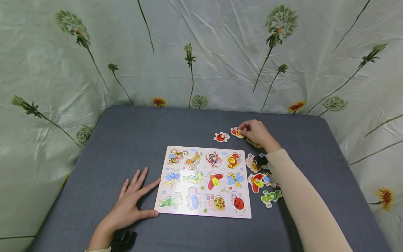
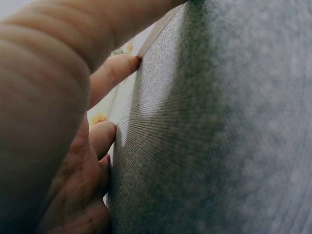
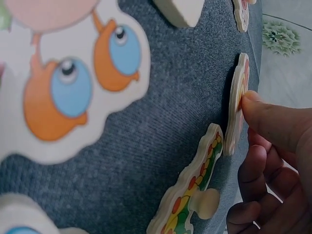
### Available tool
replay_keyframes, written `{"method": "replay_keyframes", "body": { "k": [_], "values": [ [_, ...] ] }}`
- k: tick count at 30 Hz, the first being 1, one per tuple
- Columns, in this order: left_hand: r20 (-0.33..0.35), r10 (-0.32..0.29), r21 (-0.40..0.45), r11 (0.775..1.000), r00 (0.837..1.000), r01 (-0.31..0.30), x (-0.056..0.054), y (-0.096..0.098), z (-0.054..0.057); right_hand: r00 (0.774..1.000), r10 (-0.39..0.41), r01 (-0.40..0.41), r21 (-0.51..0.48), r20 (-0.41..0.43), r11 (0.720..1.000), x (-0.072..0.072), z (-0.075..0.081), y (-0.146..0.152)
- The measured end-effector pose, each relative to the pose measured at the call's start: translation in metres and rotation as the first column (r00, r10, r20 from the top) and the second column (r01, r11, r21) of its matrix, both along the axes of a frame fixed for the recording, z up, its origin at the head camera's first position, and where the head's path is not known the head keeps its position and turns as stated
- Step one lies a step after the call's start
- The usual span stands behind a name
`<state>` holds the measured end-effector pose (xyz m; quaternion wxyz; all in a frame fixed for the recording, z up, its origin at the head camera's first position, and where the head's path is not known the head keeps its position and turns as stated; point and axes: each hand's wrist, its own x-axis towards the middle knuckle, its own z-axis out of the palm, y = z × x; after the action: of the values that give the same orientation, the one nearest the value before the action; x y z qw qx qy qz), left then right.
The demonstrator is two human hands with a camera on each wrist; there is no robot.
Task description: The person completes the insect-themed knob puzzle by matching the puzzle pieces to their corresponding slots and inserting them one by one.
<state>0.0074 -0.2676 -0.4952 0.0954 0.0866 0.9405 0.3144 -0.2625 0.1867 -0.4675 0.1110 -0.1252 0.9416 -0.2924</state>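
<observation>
My right hand (image 1: 256, 132) pinches a red and yellow butterfly puzzle piece (image 1: 234, 132) beyond the board, thumb and fingertips at its middle. In the right wrist view the thumb presses against the face of this piece (image 3: 236, 109), which lies close to the cloth. A ladybug piece (image 1: 221, 137) lies left of it, and a caterpillar piece (image 3: 190, 190) with a round knob is nearer the wrist. With fingers spread, my left hand (image 1: 130, 201) rests on the table, its thumb and index fingertip at the left edge of the insect puzzle board (image 1: 220, 214).
To the board's right lie several knobbed pieces, including a snail (image 1: 253, 163), a red-winged bug (image 1: 256, 182) and a green grasshopper (image 1: 271, 198). My right forearm passes above that side. Dark grey cloth (image 1: 135, 133) covers the table, and a flowered curtain (image 1: 201, 52) hangs behind.
</observation>
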Motion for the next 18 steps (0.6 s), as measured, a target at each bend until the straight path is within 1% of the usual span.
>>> {"method": "replay_keyframes", "body": {
  "k": [5,18],
  "values": [
    [-0.004,-0.002,0.001,1.000,1.000,0.002,0.0001,0.0000,-0.0007,1.000,-0.020,0.020,-0.003,0.007,1.000,-0.0007,0.0000,0.0007],
    [0.003,0.000,0.002,1.000,1.000,0.000,0.0001,0.0008,0.0012,0.994,-0.105,0.106,-0.023,0.038,0.994,-0.0005,0.0009,0.0043]
  ]
}}
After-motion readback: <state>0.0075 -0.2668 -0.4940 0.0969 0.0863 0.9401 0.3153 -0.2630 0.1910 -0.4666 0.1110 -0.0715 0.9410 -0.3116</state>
